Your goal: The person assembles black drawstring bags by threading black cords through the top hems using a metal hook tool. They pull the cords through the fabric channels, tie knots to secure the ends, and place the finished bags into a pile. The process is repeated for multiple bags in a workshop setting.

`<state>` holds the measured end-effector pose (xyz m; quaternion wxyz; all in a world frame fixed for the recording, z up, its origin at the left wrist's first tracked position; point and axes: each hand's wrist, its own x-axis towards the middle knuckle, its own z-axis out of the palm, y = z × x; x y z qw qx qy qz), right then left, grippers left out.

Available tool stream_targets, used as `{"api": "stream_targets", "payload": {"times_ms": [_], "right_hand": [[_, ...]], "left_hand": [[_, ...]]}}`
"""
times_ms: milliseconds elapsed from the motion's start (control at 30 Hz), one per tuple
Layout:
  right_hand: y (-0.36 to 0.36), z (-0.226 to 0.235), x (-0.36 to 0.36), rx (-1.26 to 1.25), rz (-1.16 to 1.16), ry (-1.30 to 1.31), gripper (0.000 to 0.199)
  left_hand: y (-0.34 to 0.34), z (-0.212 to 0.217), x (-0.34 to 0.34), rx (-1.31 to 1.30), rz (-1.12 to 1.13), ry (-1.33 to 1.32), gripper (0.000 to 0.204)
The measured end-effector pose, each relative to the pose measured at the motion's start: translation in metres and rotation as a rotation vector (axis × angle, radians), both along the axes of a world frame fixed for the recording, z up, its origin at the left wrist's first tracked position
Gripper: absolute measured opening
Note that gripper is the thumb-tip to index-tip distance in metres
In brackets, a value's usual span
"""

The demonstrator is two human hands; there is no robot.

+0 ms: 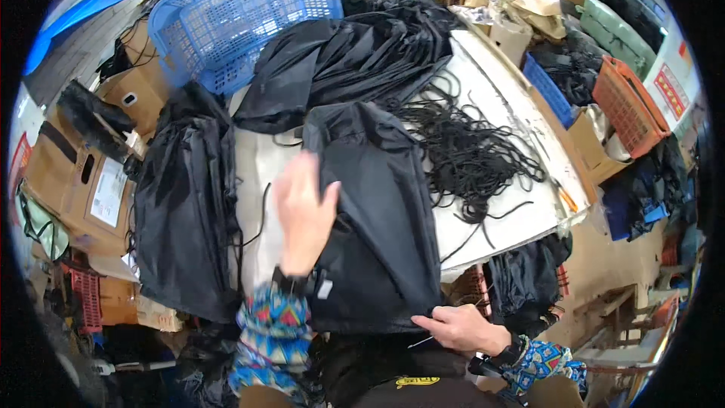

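A black fabric bag lies flat on the white tabletop in front of me, with a small white tag near its lower left. My left hand is over the bag's left edge, thumb apart and fingers stretched away from me, blurred by motion; it holds nothing that I can see. At the bag's near right corner, my right hand is closed, pinching the fabric. A thin metal rod sticks out beside those fingers; its other end is hidden.
Right of the bag lies a tangled heap of black cord. Black fabric piles lie at the far side, and another stack hangs at the left. A blue plastic basket stands tilted behind. Cardboard boxes stand left, an orange crate right.
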<state>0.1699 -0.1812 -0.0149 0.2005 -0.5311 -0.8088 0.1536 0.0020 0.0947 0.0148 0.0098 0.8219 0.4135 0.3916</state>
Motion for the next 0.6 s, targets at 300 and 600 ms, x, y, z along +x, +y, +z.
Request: {"api": "stream_targets", "payload": {"times_ms": [300, 600], "right_hand": [[0.016, 0.006, -0.027, -0.038, 0.048, 0.037, 0.059], [0.023, 0.004, -0.029, -0.068, -0.086, 0.1, 0.047]], "left_hand": [[-0.061, 0.052, -0.14, -0.042, 0.148, -0.221, 0.013], [0.034, 0.121, -0.355, -0.021, 0.784, 0.689, 0.047]]}}
